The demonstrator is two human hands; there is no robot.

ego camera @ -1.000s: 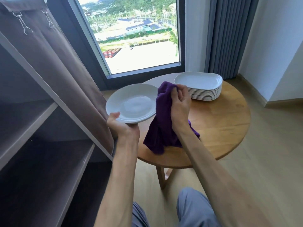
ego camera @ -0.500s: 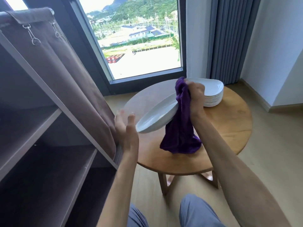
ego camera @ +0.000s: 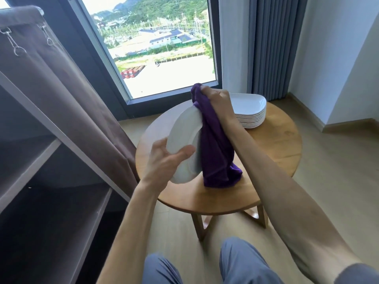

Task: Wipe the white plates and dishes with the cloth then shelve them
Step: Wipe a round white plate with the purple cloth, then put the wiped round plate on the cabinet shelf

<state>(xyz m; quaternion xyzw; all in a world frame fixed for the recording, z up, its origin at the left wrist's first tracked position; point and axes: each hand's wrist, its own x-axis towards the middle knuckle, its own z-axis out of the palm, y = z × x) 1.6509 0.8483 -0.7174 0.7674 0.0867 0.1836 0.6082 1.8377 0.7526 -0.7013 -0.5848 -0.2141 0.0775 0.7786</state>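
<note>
A round white plate (ego camera: 185, 138) stands almost on edge above the round wooden table (ego camera: 274, 152), its underside turned toward me. My left hand (ego camera: 164, 162) grips its lower rim, thumb across the back. My right hand (ego camera: 215, 99) holds the plate's top rim through a purple cloth (ego camera: 215, 152), which hangs down the far side to the tabletop. A stack of several white rounded-rectangular dishes (ego camera: 251, 111) sits at the back of the table, behind my right wrist.
A brown fabric shelving unit (ego camera: 41, 167) with open shelves fills the left side, its curtain flap (ego camera: 67, 93) hanging between shelf and table. A window (ego camera: 155, 48) and grey curtain (ego camera: 272, 46) stand behind. My knees (ego camera: 205, 267) are below.
The plate has been tipped from flat to nearly vertical, underside toward me. My left hand let go of the rim, then took hold of the lower edge; my right hand with the cloth rose to the top.
</note>
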